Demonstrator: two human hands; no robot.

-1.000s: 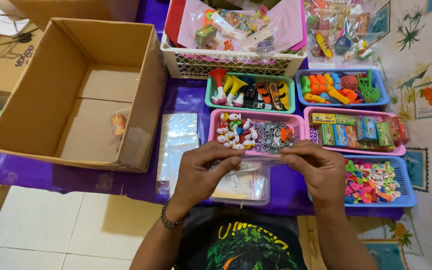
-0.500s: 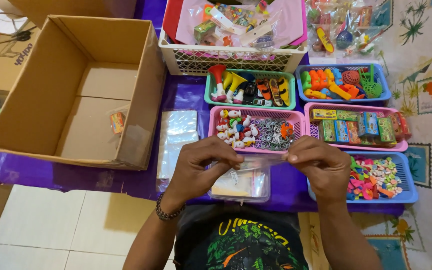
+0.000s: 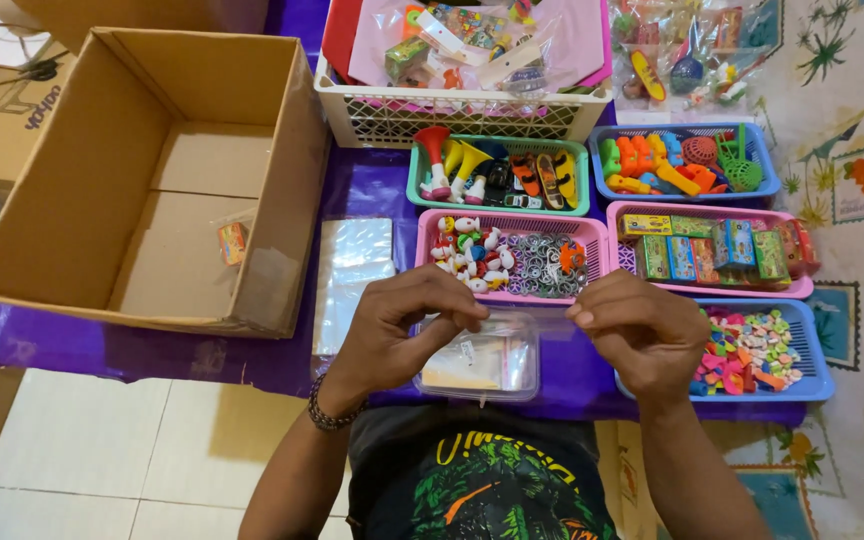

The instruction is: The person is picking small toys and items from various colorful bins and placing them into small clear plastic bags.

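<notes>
An open cardboard box (image 3: 142,190) sits at far left. Beside it, the left hand (image 3: 407,325) and right hand (image 3: 637,330) each pinch one end of a small clear plastic bag (image 3: 524,322) — stretched between them above a clear plastic container (image 3: 477,362). Trays of small toys — pink (image 3: 512,260), blue (image 3: 767,350) — lie beyond.

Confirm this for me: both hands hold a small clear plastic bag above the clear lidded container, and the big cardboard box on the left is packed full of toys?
Not quite. In the head view the cardboard box is nearly empty, with only one small packet on its floor. The rest stands: the left hand and right hand pinch a small clear plastic bag above the clear container.
</notes>
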